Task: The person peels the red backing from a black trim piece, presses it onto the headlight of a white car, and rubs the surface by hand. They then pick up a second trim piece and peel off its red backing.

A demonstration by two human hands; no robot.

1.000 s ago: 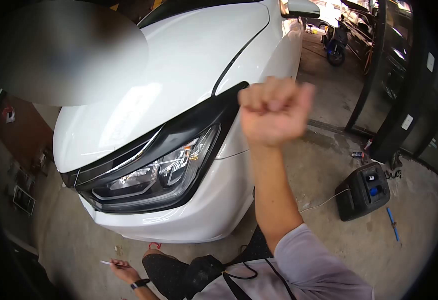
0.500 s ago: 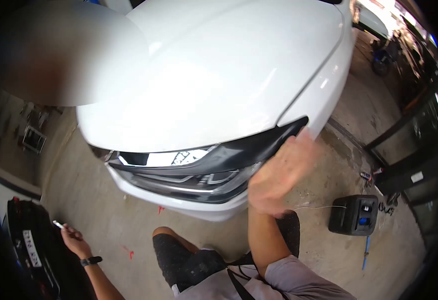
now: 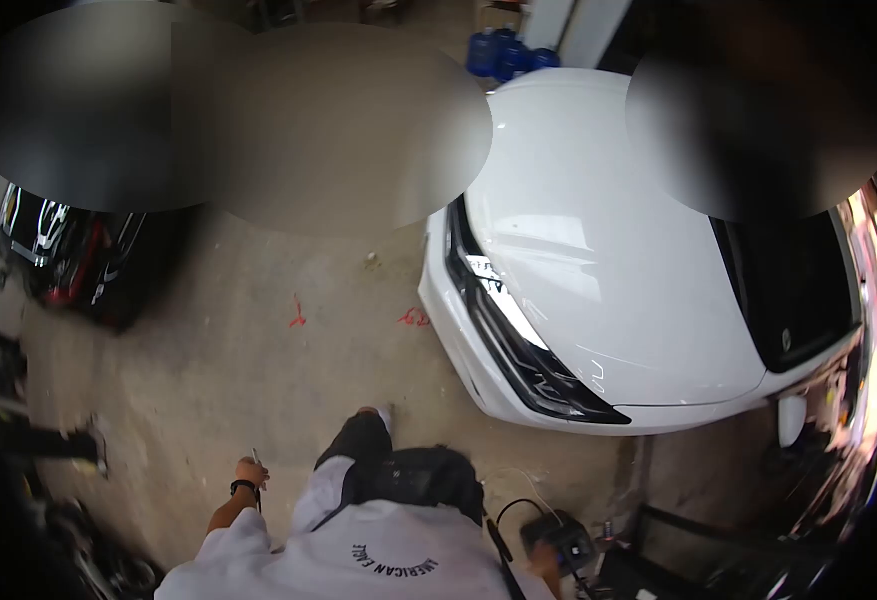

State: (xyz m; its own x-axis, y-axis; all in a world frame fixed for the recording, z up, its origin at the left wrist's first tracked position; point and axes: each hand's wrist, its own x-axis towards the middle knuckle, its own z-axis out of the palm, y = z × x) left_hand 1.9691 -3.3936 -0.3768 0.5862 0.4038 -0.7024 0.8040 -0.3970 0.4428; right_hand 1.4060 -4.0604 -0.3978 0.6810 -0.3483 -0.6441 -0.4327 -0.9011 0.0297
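Between the fingers of my left hand (image 3: pixel 250 473) is a slim pale stick-like item (image 3: pixel 255 456), too small to name. A dark band is on that wrist, and the hand hangs over the concrete floor. Low in the view, my right hand (image 3: pixel 545 563) is blurred beside a black box-shaped case (image 3: pixel 570 540) on the floor; its fingers cannot be made out. The white car (image 3: pixel 598 230), with a dark headlight (image 3: pixel 528 370) at its front corner, stands ahead to the right, apart from both hands.
A dark car (image 3: pixel 88 260) stands at the left. Blue water bottles (image 3: pixel 508 55) are near the top beside a pale pillar. Red marks (image 3: pixel 298 314) are on the floor. Dark framed panels lie at the lower right. Blurred patches hide parts of the upper view.
The view has swung, and the white car now appears farther off to the right. My right hand has left the headlight corner and is down beside the case. My left hand still holds the pale item.
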